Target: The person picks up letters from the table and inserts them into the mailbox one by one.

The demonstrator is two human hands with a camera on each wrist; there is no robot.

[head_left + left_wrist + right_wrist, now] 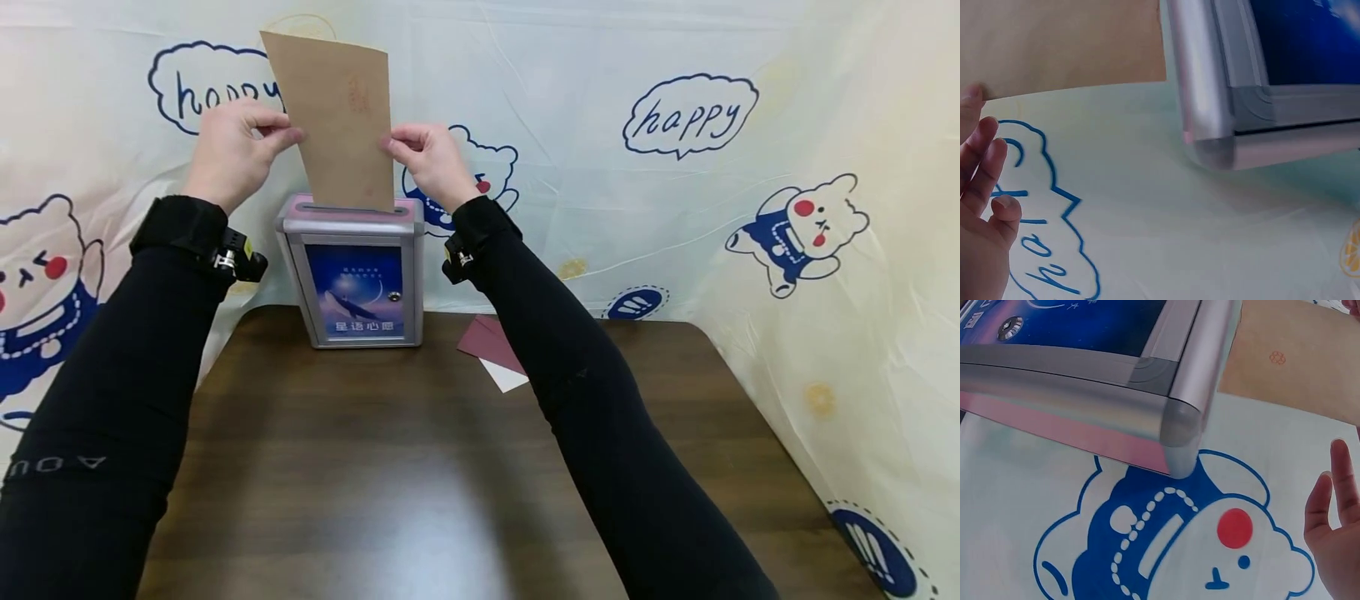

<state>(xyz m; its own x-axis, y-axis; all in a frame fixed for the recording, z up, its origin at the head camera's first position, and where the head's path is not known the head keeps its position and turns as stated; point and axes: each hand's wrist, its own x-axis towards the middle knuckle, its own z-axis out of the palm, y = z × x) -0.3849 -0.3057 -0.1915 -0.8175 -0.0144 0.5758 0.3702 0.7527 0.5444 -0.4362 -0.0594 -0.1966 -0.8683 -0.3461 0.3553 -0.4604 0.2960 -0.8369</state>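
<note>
Here I have both hands, left [232,150] and right [429,162], pinching the light, floppy envelope [337,117] by its side edges, its bottom edge in the box [352,275] slot.

a plain brown envelope [337,117] stands nearly upright, tilted slightly left, its lower edge in the top slot of a small silver box [358,279] with a blue front panel, on the table's far edge
</note>
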